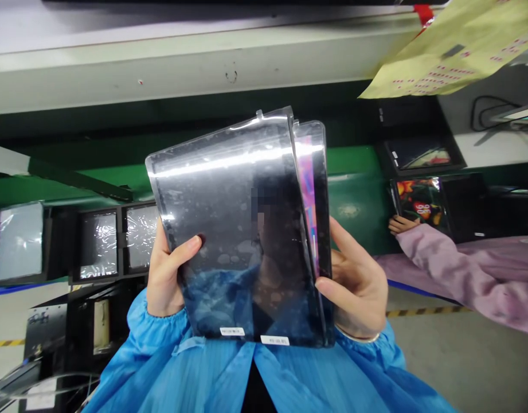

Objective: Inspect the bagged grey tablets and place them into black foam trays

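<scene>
You grasp opposite edges of overlapping dark tablets (pixel 225 212) between the fingers (pixel 188 250) of your left hand (pixel 165 278) and right hand (pixel 362 284).

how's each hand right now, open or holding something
Left hand: closed, holding the left side of the front tablet.
Right hand: closed, holding the right side of the back tablet.

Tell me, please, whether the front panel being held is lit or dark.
Dark: the front panel shows no lit image, only glare and reflections, including the blue garment. Whether it has power, I cannot tell.
</scene>
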The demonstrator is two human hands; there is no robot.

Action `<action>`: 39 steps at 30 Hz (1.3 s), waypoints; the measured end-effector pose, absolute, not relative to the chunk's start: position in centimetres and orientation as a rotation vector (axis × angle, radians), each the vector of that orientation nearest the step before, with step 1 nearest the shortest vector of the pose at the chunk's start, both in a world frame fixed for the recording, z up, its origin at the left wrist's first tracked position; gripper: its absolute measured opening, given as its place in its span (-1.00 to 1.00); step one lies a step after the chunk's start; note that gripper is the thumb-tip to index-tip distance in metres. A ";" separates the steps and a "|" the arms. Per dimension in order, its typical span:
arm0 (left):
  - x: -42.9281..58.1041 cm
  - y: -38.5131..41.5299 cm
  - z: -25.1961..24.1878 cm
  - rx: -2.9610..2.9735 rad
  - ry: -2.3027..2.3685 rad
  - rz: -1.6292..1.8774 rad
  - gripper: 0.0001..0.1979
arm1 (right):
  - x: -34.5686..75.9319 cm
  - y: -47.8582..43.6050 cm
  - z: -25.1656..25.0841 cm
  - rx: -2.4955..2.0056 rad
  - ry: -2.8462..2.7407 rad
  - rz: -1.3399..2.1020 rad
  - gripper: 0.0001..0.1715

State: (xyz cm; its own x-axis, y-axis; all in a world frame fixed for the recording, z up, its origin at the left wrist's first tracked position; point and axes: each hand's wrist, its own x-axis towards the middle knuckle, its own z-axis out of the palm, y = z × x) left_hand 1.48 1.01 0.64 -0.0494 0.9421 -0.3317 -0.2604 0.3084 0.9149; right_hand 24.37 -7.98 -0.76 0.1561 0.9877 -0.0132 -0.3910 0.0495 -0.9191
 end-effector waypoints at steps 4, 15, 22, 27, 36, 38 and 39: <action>1.5 1.1 0.4 0.737 1.220 1.117 -0.23 | 24.4 -8.0 -0.7 -0.978 -0.792 1.249 -0.24; 1.5 1.3 0.1 0.769 1.205 1.082 -0.22 | 24.5 -8.3 -0.9 -1.033 -0.794 1.210 -0.19; -0.4 4.8 -3.3 0.925 1.210 0.987 -0.18 | 25.8 -6.8 -4.2 -1.211 -0.659 1.148 -0.24; -5.2 8.8 -10.8 0.999 1.358 0.863 -0.18 | 30.6 -6.2 -13.5 -1.489 -0.543 1.091 -0.04; -5.2 10.6 -19.5 1.340 1.488 0.698 -0.13 | 30.3 -3.9 -21.4 -1.763 -0.910 0.880 -0.25; -5.4 9.8 -19.5 1.566 1.524 0.686 -0.16 | 30.6 -4.1 -21.1 -1.849 -1.021 0.755 -0.37; -5.8 9.2 -19.6 1.713 1.573 0.670 -0.20 | 30.9 -4.5 -21.1 -1.899 -1.054 0.701 -0.38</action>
State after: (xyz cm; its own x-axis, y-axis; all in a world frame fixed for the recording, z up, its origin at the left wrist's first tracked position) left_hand -5.76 9.16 -19.64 0.1266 0.9882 -0.0859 0.6225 -0.0117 0.7825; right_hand 30.94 -4.48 -21.06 0.4917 0.8678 -0.0725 0.4023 -0.3002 -0.8649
